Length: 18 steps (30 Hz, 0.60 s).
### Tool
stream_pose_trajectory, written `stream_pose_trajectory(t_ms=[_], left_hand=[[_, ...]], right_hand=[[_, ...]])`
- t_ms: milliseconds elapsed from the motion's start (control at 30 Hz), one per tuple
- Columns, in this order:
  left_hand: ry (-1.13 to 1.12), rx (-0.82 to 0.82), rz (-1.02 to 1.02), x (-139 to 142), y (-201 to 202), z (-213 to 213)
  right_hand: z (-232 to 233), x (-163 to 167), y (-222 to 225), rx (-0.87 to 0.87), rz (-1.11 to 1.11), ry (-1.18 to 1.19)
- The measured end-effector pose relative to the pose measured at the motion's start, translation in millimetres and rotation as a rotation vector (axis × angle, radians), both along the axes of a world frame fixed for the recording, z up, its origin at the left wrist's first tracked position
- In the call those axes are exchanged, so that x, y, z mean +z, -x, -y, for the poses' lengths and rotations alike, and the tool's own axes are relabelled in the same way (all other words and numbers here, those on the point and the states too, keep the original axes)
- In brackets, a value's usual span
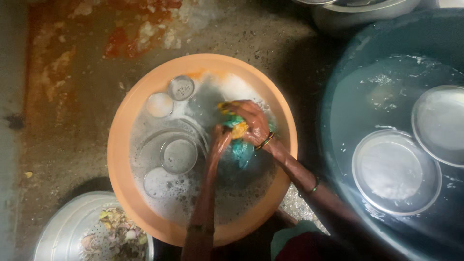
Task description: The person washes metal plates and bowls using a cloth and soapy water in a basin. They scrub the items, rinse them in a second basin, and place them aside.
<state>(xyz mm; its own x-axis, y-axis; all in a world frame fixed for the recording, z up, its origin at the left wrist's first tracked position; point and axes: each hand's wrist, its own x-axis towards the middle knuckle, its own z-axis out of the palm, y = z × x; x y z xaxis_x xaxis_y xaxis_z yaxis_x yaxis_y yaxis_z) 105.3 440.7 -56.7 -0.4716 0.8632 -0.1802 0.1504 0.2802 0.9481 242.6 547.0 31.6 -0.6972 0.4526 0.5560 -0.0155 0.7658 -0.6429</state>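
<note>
clenched together over the orange basin, both hands squeezed a yellow-green scrub cloth: the right hand wrapped on top, the left hand pinching below. steel cups sat in the foam, near a blue tub.

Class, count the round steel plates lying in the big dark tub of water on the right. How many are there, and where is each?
2. One plate lies near the middle of the dark tub; the other plate sits at the right, cut off by the picture edge. More may lie out of view.
</note>
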Motion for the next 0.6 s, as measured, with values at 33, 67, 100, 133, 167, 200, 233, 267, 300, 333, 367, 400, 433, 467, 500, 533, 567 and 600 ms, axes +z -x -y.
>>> stream_pose_trajectory(t_ms=[33, 67, 100, 133, 167, 200, 233, 267, 300, 333, 367, 400, 433, 467, 500, 533, 567, 600], left_hand=[[-0.214, 0.028, 0.289, -5, -9, 8], [-0.426, 0.057, 0.578, -11, -16, 16], [-0.513, 0.1, 0.636, -19, -22, 24], [-0.599, 0.145, 0.69, -27, -25, 32], [-0.692, 0.191, 0.745, -35, -29, 38], [-0.65, 0.181, 0.778, -42, -30, 44], [-0.604, 0.167, 0.815, -48, -30, 49], [-0.555, 0.156, 0.853, -52, -30, 54], [-0.416, 0.207, 0.777, -55, -28, 58], [-0.281, 0.254, 0.695, -54, -26, 60], [-0.152, 0.298, 0.61, -53, -24, 62], [-0.323, 0.219, 0.445, -55, -21, 67], [-0.493, 0.13, 0.276, -53, -19, 70], [-0.66, 0.033, 0.108, -50, -18, 72], [-0.605, 0.058, 0.158, -45, -19, 71], [-0.55, 0.081, 0.206, -39, -18, 69], [-0.495, 0.106, 0.258, -32, -20, 67], [-0.438, 0.134, 0.31, -24, -23, 64]], right_hand=[[-2, -1, 1, 0.011, 0.02, -0.101], [-3, -3, 1, 0.018, 0.041, -0.182], [-5, -6, 3, -0.015, 0.138, -0.234], [-6, -9, 4, 0.034, 0.068, 0.072], [-7, -12, 5, 0.083, 0.001, 0.373], [-8, -16, 6, 0.129, -0.07, 0.669], [-8, -19, 7, 0.114, -0.043, 0.732], [-6, -23, 8, 0.099, -0.012, 0.799], [-5, -25, 8, 0.087, 0.017, 0.866], [-3, -28, 9, 0.017, 0.212, 0.611], [-1, -31, 9, -0.054, 0.4, 0.347], [2, -34, 10, -0.127, 0.579, 0.075], [3, -36, 10, -0.076, 0.345, 0.444], [5, -38, 11, -0.022, 0.092, 0.801], [5, -40, 11, 0.043, -0.177, 1.147], [5, -41, 11, 0.1, -0.248, 1.174], [4, -42, 12, 0.158, -0.313, 1.199], [2, -42, 12, 0.219, -0.373, 1.223]])
